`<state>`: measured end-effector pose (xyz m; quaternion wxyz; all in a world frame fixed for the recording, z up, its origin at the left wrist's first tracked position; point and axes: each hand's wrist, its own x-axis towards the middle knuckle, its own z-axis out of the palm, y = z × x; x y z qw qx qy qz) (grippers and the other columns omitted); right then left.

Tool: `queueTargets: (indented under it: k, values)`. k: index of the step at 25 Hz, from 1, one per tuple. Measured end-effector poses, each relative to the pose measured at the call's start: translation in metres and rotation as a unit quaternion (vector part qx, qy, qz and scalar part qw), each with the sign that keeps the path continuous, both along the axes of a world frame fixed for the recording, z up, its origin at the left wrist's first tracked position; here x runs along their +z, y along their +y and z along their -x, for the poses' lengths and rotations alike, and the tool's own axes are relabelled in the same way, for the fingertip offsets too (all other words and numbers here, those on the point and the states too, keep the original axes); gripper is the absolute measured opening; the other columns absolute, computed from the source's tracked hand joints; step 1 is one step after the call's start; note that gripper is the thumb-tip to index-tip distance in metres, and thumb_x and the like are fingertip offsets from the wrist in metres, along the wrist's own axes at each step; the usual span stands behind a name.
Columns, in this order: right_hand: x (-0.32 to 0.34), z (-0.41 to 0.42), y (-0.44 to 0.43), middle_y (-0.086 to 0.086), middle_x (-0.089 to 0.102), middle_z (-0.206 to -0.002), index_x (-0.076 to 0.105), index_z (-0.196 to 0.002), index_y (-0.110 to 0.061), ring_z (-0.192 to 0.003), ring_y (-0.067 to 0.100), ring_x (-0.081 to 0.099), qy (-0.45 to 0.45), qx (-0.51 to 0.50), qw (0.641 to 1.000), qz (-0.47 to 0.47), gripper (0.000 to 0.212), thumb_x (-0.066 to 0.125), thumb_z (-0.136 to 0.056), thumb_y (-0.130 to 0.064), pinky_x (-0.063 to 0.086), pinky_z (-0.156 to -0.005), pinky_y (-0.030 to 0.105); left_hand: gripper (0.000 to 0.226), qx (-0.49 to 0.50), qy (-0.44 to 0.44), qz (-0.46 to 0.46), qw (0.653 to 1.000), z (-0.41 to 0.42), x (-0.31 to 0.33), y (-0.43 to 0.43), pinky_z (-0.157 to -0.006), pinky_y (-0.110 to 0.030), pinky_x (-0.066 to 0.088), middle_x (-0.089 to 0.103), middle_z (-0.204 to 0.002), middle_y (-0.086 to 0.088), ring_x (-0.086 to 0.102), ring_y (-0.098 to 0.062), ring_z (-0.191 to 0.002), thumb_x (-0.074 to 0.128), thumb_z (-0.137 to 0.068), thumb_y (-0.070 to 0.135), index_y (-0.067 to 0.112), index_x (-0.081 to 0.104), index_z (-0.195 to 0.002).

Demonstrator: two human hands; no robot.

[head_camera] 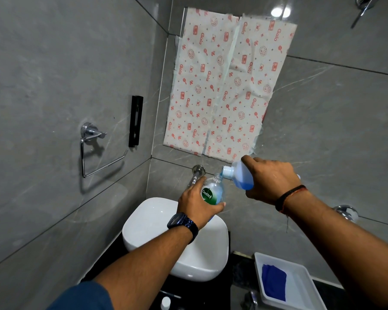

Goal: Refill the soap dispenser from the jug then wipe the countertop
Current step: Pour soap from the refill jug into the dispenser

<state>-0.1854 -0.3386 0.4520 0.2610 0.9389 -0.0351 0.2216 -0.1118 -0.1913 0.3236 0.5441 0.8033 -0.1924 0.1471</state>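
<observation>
Towel ring (96, 151): chrome, fixed to the grey wall at far left, hanging bare.
Black bracket (135, 121): a narrow upright strip on the same wall, just right of the ring.
Basin (152, 222): white, rounded, set on a dark countertop (240, 265); both arms reach out above it.
Left hand (194, 204): forearm stretched forward over the basin, a dark watch (182, 223) on the wrist; fingers and thumb wrapped around the soap dispenser (213, 192), gripping its body from the left and below.
Soap dispenser: clear bottle with a green label, held up over the basin's back edge, its open neck tipped slightly right toward the jug; no pump on it.
Wall spout (196, 175): chrome, just behind the left hand's knuckles.
Jug (239, 175): pale translucent bottle tilted steeply down to the left, its mouth just above the dispenser's neck; blue liquid pooled in its lower side.
Right hand (269, 180): raised higher than the left, wrist bent, a thread band around it; fingers clenched over the jug's body from above.
Patterned paper (222, 86): white with red print, taped on the wall above both hands.
Tray (300, 285): white, on the countertop at lower right, with a folded blue cloth (274, 283) lying in it.
</observation>
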Motion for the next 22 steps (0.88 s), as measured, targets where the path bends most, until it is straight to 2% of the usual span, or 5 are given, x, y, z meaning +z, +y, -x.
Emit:
queueTargets:
  k: [6,13,22]
  values:
    - [0.0002,0.0013,-0.0001,0.002,0.065,-0.105,0.033,-0.121,-0.027,-0.079,0.023,0.061,0.004,0.001,1.0,-0.008,0.068,0.074,-0.068,-0.04,0.049,-0.057,0.033,0.084,0.003,-0.002,-0.003,1.0,0.0001,-0.0009,-0.0007,-0.087,-0.037,0.055,0.063,-0.121,0.004,0.059,-0.018,-0.105,0.082,-0.055,0.051,0.029,0.048,-0.128]
    - [0.0018,0.0028,0.0017,0.001,0.065,-0.103,0.033,-0.119,-0.027,-0.074,0.022,0.059,-0.002,-0.002,1.0,0.003,0.067,0.073,-0.068,-0.041,0.041,-0.052,0.029,0.083,0.006,-0.006,0.001,1.0,0.0017,0.0005,0.0004,-0.086,-0.037,0.056,0.063,-0.12,0.004,0.059,-0.018,-0.104,0.082,-0.054,0.052,0.03,0.049,-0.128]
    - [0.0035,0.005,0.0061,0.001,0.065,-0.103,0.033,-0.12,-0.026,-0.075,0.022,0.059,0.0,-0.001,1.0,0.003,0.067,0.074,-0.068,-0.04,0.043,-0.054,0.03,0.076,0.006,-0.015,0.001,1.0,0.0021,0.0003,0.0033,-0.081,-0.034,0.057,0.065,-0.113,0.005,0.06,-0.017,-0.096,0.082,-0.054,0.052,0.032,0.051,-0.121]
